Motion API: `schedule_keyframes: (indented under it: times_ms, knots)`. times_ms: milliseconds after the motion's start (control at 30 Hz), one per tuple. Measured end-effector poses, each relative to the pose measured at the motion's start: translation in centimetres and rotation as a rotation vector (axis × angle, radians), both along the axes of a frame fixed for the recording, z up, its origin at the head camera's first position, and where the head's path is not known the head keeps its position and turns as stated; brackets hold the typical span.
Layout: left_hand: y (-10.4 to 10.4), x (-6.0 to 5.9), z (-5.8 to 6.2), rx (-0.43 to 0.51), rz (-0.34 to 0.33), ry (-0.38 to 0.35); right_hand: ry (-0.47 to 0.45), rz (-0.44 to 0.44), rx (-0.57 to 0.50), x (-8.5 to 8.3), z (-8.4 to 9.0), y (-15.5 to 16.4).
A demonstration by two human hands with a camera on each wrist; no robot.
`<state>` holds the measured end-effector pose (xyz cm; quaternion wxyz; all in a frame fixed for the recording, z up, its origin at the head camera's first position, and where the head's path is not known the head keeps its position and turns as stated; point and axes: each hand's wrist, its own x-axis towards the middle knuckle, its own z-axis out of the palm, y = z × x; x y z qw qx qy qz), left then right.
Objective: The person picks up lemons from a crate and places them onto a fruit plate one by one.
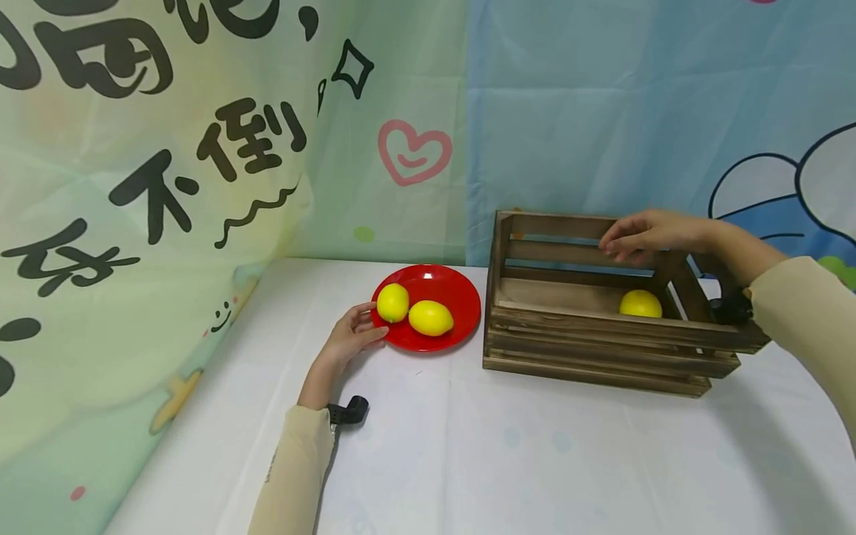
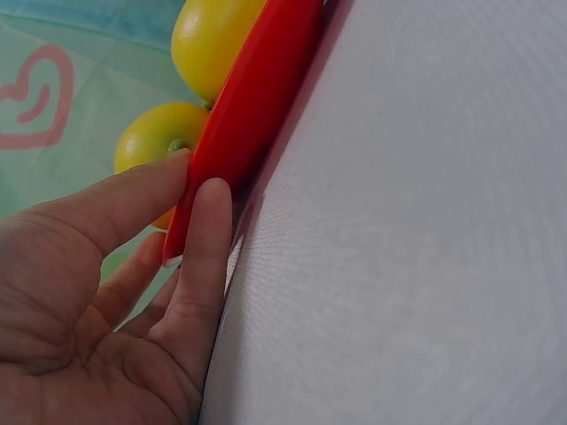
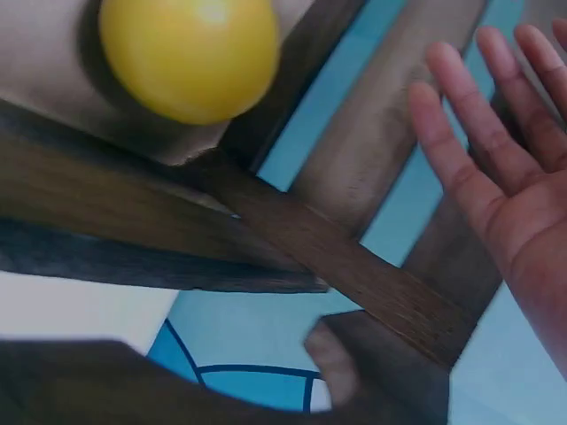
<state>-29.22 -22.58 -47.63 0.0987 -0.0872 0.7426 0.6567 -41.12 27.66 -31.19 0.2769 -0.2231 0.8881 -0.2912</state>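
Note:
On the table lies a red plate (image 1: 461, 316) carrying two lemons, one lemon (image 1: 392, 302) by its left rim and another lemon (image 1: 431, 318) nearer the middle. My left hand (image 1: 351, 334) pinches the plate's left rim; the left wrist view has the thumb on the upper side and a finger (image 2: 209, 221) underneath. Over the back of a wooden crate (image 1: 602, 338) hovers my right hand (image 1: 658, 232), fingers loosely extended and holding nothing. A third lemon (image 1: 640, 303) sits inside the crate at its right end, below the right hand and apart from it.
A white cloth (image 1: 508, 461) covers the table. Behind it hang printed curtains, one green (image 1: 361, 186) and one blue (image 1: 582, 111). The crate stands just right of the plate, with slatted sides (image 3: 354, 168).

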Motion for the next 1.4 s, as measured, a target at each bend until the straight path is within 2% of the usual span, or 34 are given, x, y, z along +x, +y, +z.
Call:
schedule_keyframes:
  times_ms: [133,267,533,733,1000,1100,1233,1400]
  knots:
    - [0.2,0.1,-0.1,-0.009,-0.004,-0.003,-0.052,0.037,0.066,0.0,-1.1,0.2]
    - [0.4,0.3,-0.2,-0.011,-0.007,0.004,-0.068,0.039,0.132,0.2,-1.9,0.3]
    - [0.2,0.3,-0.1,-0.011,-0.014,0.013,-0.077,0.123,0.222,0.1,-2.1,1.0]
    - [-0.1,0.1,0.2,-0.022,-0.005,0.024,-0.207,0.129,0.329,-0.5,-2.1,1.1]
    - [-0.2,0.1,0.6,-0.005,-0.017,0.034,-0.406,0.091,0.293,-0.7,-2.7,1.5]
    - [-0.2,0.0,0.7,-0.009,-0.014,0.034,-0.415,0.125,0.291,-0.7,-3.1,1.7]
    - [-0.2,0.0,0.6,-0.024,-0.015,0.022,-0.376,0.182,0.323,-0.4,-3.8,1.9]
    - [0.0,0.2,0.1,-0.030,-0.012,0.006,-0.401,0.184,0.344,0.0,-4.2,1.7]
